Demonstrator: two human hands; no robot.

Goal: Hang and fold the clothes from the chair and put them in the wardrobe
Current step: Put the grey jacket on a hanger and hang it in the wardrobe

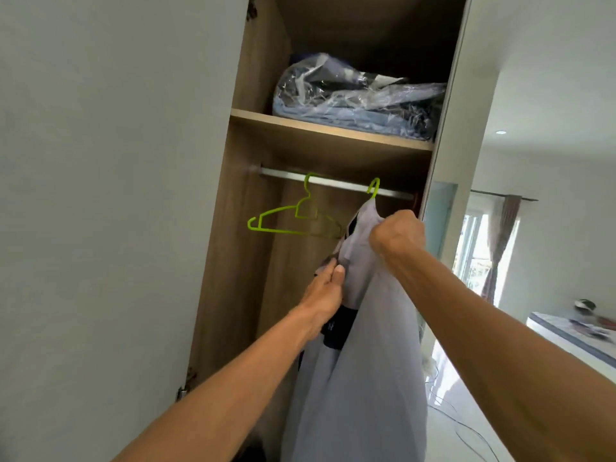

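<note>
I wear the only camera on my head, a wide-angle one. It faces forward and tilts upward into the open wardrobe [233,261], close in, so the shelf [316,130] and rail [286,174] sit mid-frame. The door [100,195] fills the left; a far window [475,241] shows at the right edge.

A bedroom in a home is shown. An open, wood-lined wardrobe [253,161] is fitted with a metal hanging rail [286,173], from which a green hanger [293,215] is hung, and with a shelf [300,126] on which folded clothes in clear plastic [350,98] are stored. Further right, a bed [573,338] is seen, and a curtain [500,248] is drawn aside at a bright window [473,248].
</note>
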